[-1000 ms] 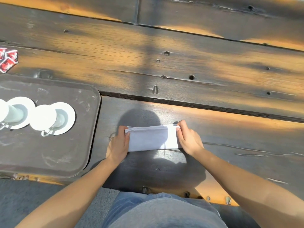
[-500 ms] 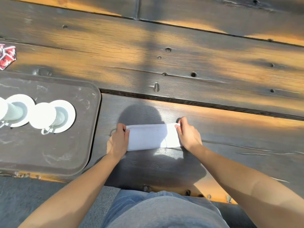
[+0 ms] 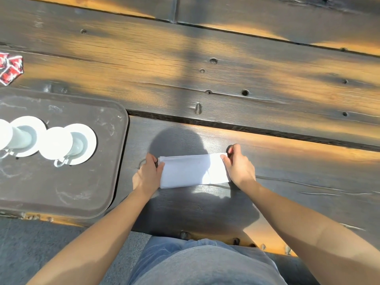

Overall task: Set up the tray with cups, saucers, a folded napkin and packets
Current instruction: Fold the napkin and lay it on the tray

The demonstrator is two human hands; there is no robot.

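White napkin [image 3: 193, 171], folded to a strip, lies on the wooden surface [image 3: 226, 83] right of the tray [image 3: 86, 192]. Left hand [image 3: 147, 174] fingers pinch its left end; right hand [image 3: 239, 166] fingers pinch its right end. Advice: align edges, press the crease flat. Cups and saucers [image 3: 79, 144] sit on the tray; red packets [image 3: 10, 67] beyond it.

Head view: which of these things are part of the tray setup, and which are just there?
Part of the job:
- tray
- two upturned cups on saucers
- white napkin, pinched at its ends by the left hand and right hand
- red packets, lying off the tray

Just there:
- wooden table
- the person's denim clothing
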